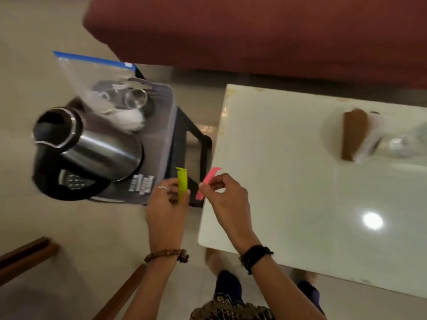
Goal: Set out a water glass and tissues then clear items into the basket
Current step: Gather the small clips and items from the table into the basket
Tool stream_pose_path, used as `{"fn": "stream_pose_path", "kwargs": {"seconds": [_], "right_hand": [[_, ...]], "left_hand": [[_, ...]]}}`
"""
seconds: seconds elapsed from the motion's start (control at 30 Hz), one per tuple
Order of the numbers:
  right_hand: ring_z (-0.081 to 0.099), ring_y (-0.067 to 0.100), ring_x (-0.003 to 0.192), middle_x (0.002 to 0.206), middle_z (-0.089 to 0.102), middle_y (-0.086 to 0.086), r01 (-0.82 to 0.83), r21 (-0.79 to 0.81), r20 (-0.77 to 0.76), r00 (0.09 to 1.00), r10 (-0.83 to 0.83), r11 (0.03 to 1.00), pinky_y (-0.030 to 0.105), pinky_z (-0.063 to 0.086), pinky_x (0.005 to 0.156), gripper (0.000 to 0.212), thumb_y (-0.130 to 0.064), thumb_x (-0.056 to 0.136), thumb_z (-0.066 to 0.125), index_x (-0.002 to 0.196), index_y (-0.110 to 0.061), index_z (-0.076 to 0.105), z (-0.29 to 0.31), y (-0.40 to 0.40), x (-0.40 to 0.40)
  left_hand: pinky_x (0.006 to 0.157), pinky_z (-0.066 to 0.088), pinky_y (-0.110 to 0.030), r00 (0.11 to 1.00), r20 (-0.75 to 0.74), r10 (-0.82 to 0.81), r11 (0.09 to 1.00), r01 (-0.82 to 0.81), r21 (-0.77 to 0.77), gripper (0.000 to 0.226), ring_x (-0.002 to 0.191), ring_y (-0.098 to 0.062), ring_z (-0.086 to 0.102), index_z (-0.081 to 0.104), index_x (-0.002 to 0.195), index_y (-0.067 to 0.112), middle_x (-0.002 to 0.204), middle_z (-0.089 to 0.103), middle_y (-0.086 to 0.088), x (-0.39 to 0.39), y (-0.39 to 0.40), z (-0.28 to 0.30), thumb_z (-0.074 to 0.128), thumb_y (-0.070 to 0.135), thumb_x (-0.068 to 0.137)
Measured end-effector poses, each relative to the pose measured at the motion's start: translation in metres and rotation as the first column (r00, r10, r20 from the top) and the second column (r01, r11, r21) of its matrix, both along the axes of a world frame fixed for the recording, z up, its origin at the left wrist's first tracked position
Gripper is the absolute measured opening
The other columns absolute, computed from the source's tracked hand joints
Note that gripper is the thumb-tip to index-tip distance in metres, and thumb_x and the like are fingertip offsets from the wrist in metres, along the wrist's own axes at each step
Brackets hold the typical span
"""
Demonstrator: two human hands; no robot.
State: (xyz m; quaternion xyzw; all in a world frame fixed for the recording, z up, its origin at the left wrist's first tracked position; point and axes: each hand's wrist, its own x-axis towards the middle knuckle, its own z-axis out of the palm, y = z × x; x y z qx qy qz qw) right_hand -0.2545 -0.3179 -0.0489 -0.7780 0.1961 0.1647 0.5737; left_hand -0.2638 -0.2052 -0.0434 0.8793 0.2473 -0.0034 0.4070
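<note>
My left hand (166, 205) grips a yellow-green strip (181, 184) upright between thumb and fingers. My right hand (227, 199) pinches a pink strip (209, 180), tilted, just right of it. Both hands hover over the near right corner of a grey basket (169, 125) standing on the floor. In the basket lie a steel electric kettle (89, 151), a clear zip bag (92, 75) with a blue seal, a glass (136, 99) on its side and white tissue (129, 118). On the white table (288, 181) at the right are a brown holder (353, 135) and a blurred clear glass item (402, 142).
A dark red sofa (254, 31) runs along the far side. A black frame (196, 146) stands between basket and table. Wooden chair parts (25, 255) are at the lower left. My feet (227, 282) are on the pale floor below the table's near edge.
</note>
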Motion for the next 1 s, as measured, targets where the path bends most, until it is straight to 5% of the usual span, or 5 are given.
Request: {"fn": "stream_pose_path", "kwargs": {"seconds": [0.23, 0.4, 0.57, 0.87, 1.0], "right_hand": [[0.063, 0.028, 0.076, 0.074, 0.066, 0.008, -0.29, -0.246, 0.007, 0.954, 0.301, 0.925, 0.031, 0.042, 0.057, 0.022, -0.03, 0.084, 0.06, 0.075, -0.01, 0.064, -0.01, 0.117, 0.067], [0.065, 0.029, 0.08, 0.085, 0.068, 0.012, -0.466, -0.595, -0.086, 0.847, 0.524, 0.654, 0.033, 0.05, 0.062, 0.017, -0.012, 0.092, 0.048, 0.086, -0.006, 0.063, -0.033, 0.151, 0.08], [0.051, 0.021, 0.062, 0.056, 0.037, 0.0, -0.501, -0.706, -0.141, 0.792, 0.595, 0.5, 0.026, 0.024, 0.043, 0.017, -0.015, 0.095, 0.049, 0.086, -0.009, 0.062, -0.04, 0.159, 0.081], [0.061, 0.025, 0.069, 0.076, 0.064, 0.008, -0.333, -0.406, 0.041, 0.923, 0.382, 0.851, 0.029, 0.041, 0.055, 0.026, -0.031, 0.091, 0.052, 0.082, -0.008, 0.06, -0.027, 0.09, 0.059], [0.063, 0.02, 0.065, 0.071, 0.069, 0.003, -0.12, -0.322, 0.022, 0.991, 0.134, 0.939, 0.029, 0.047, 0.055, 0.022, -0.036, 0.089, 0.052, 0.084, -0.018, 0.063, -0.025, 0.0, 0.032]], "left_hand": [[0.076, 0.042, -0.027, 0.994, -0.078, 0.079, 0.983, -0.064, 0.174, 0.021, 0.094, -0.03, 0.062, 0.066, 0.101, 0.01, 0.099, 0.068, -0.014, 0.041, 0.114, -0.019, 0.063, 0.012, 0.081], [0.079, 0.051, -0.04, 0.939, -0.345, -0.007, 0.987, 0.061, 0.146, 0.023, 0.097, -0.035, 0.062, 0.063, 0.096, 0.004, 0.101, 0.068, -0.02, 0.053, 0.122, -0.053, 0.058, 0.025, 0.088], [0.08, 0.05, -0.041, 0.904, -0.425, -0.049, 0.975, 0.136, 0.178, 0.014, 0.098, -0.038, 0.06, 0.059, 0.095, 0.004, 0.105, 0.065, -0.022, 0.059, 0.121, -0.07, 0.049, 0.013, 0.09], [0.067, 0.042, -0.019, 0.995, -0.029, -0.096, 0.976, 0.1, 0.196, 0.009, 0.072, -0.022, 0.058, 0.062, 0.087, 0.008, 0.081, 0.065, -0.01, 0.043, 0.078, -0.042, 0.054, 0.012, 0.087], [0.066, 0.043, -0.006, 0.982, -0.004, -0.189, 0.98, 0.188, -0.069, 0.011, 0.068, -0.006, 0.058, 0.06, 0.086, 0.018, 0.074, 0.061, 0.003, 0.028, -0.006, -0.024, 0.06, 0.007, 0.085]]}}
